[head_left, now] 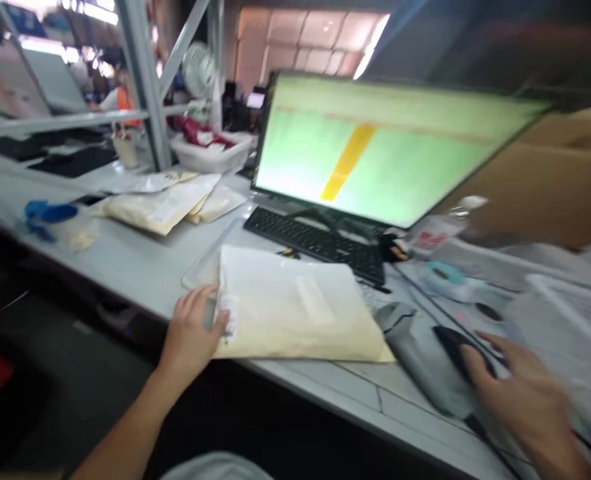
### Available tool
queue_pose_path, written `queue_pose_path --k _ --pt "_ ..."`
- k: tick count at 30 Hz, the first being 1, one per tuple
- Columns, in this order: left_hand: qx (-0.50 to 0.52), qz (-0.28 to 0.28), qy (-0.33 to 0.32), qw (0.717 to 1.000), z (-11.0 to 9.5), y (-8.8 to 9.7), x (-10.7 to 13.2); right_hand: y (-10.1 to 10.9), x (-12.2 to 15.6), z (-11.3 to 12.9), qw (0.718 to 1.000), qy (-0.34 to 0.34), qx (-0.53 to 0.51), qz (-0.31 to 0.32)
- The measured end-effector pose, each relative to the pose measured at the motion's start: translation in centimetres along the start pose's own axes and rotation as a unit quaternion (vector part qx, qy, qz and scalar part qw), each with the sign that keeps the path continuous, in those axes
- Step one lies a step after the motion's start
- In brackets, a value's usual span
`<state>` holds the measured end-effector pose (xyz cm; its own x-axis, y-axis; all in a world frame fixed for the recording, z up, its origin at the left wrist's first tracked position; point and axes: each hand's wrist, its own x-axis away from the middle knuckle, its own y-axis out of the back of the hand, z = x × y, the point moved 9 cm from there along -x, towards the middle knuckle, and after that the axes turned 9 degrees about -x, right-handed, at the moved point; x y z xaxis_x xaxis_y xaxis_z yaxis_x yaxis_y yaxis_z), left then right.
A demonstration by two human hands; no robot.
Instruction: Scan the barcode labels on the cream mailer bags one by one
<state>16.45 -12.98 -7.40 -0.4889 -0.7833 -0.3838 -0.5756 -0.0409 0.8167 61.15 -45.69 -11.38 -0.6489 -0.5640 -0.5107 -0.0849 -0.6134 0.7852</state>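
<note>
In the head camera's view, a person's left hand, thumb and fingers parted, touches the left edge of a pale envelope lying at the front of a table, below a keyboard. The blurred right hand meets a dark, mouse-like object; whether its fingers grip cannot be told.

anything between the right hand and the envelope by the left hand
Yes: a grey device and a black object lie between the right hand and the right end of the pale envelope.
</note>
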Motion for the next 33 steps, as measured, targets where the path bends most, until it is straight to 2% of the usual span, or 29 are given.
queue_pose_path --k 2,3,5,8,9,13,17,22,27,30,33 --pt "0.023 0.085 0.068 0.994 2.7 -1.9 -1.6 0.6 -0.3 -0.1 0.999 -0.005 -0.034 -0.016" --pt "0.038 0.130 0.081 0.988 3.2 -3.0 -2.0 0.4 -0.5 -0.4 0.999 -0.012 -0.037 -0.013" --pt "0.064 0.186 0.082 0.977 3.1 -4.5 -2.2 -0.5 -0.5 -1.7 0.999 -0.035 -0.024 -0.002" --pt "0.140 0.208 0.078 0.965 2.1 -5.3 -1.7 -2.0 0.3 -4.1 0.998 -0.053 -0.028 0.020" --pt "0.196 0.219 0.080 0.953 1.7 -5.5 -1.4 -2.4 0.6 -4.7 0.997 -0.056 -0.033 0.031" --pt "0.405 0.269 0.084 0.870 0.4 -6.7 -0.5 -3.3 1.4 -5.7 0.997 -0.046 -0.042 0.047" --pt "0.453 0.263 0.066 0.849 -0.2 -6.8 -0.8 -3.4 1.6 -5.3 0.998 -0.030 -0.043 0.039" --pt "0.454 0.240 0.060 0.856 -0.3 -6.7 -1.8 -3.6 1.6 -5.3 0.997 -0.025 -0.057 0.046" --pt "0.450 0.219 0.102 0.859 0.9 -7.1 -2.2 -3.4 1.5 -4.9 0.997 -0.012 -0.061 0.042" --pt "0.477 0.202 0.111 0.848 1.7 -7.3 -2.3 -3.4 1.5 -4.8 0.998 -0.014 -0.058 0.036" --pt "0.479 0.208 0.120 0.844 2.3 -7.9 -2.2 -3.7 1.6 -4.8 0.997 -0.020 -0.057 0.038"
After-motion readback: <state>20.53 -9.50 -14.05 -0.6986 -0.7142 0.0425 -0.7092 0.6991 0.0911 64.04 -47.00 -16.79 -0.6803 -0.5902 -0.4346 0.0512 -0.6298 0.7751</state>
